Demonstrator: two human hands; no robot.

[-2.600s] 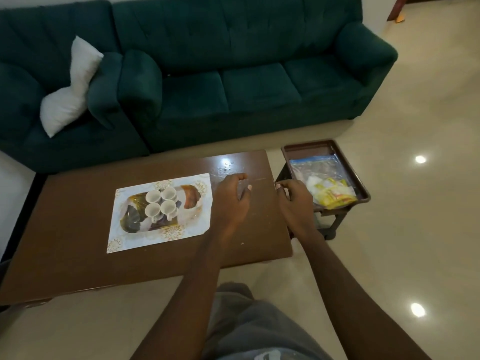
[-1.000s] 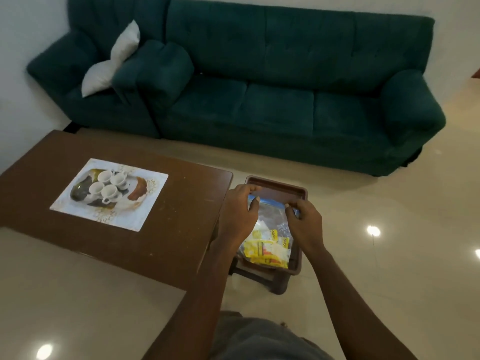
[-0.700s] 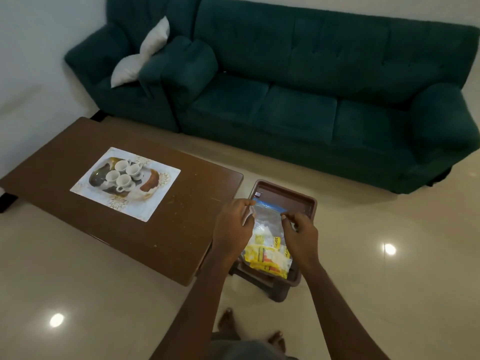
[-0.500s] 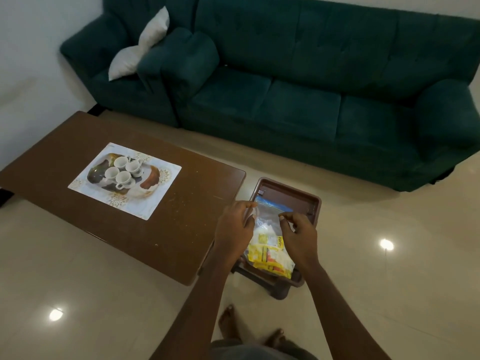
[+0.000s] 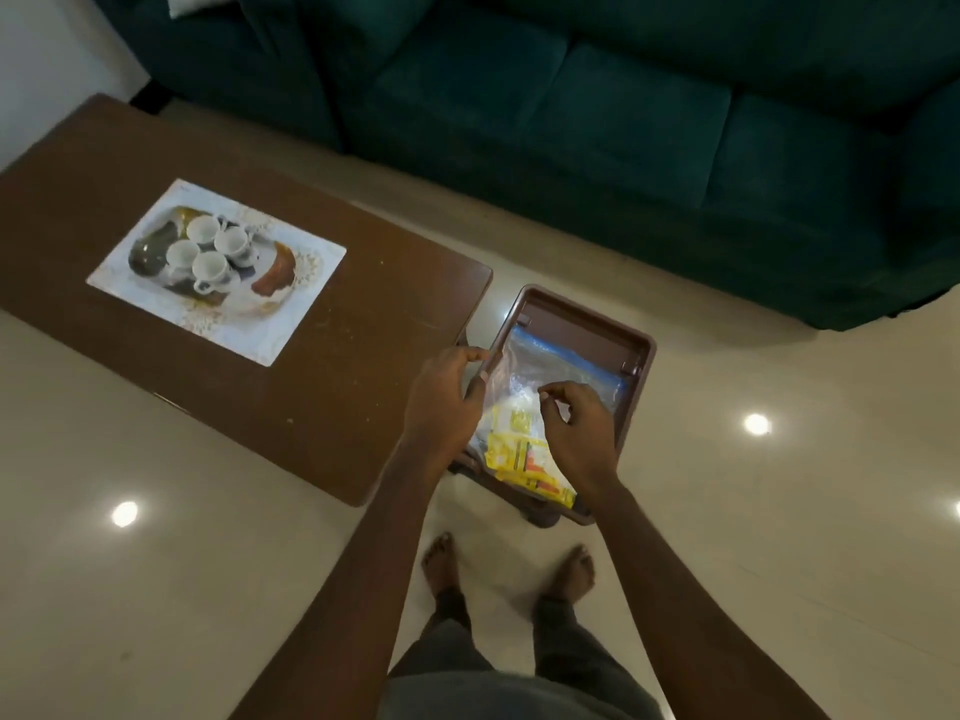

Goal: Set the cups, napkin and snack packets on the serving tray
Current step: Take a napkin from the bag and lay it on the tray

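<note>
A clear zip bag (image 5: 550, 362) with a blue seal lies in a brown plastic tray (image 5: 583, 314) on a low stool beside the table. Yellow snack packets (image 5: 519, 454) and something white show through the bag. My left hand (image 5: 444, 407) pinches the bag's left edge at the tray rim. My right hand (image 5: 577, 433) pinches the plastic near the bag's middle. Several white cups (image 5: 208, 252) stand together on a white patterned serving tray (image 5: 296, 309) on the brown table (image 5: 363, 387). I see no napkin apart from the bag's white content.
A dark green sofa (image 5: 571, 96) runs along the far side, close behind the brown tray. The glossy tiled floor (image 5: 779, 511) surrounds the table and stool. My bare feet (image 5: 441, 558) stand just in front of the stool.
I have stood up and turned from the table to the brown tray. Both hands moved onto the zip bag and now pinch it lower down; the view looks more steeply downward.
</note>
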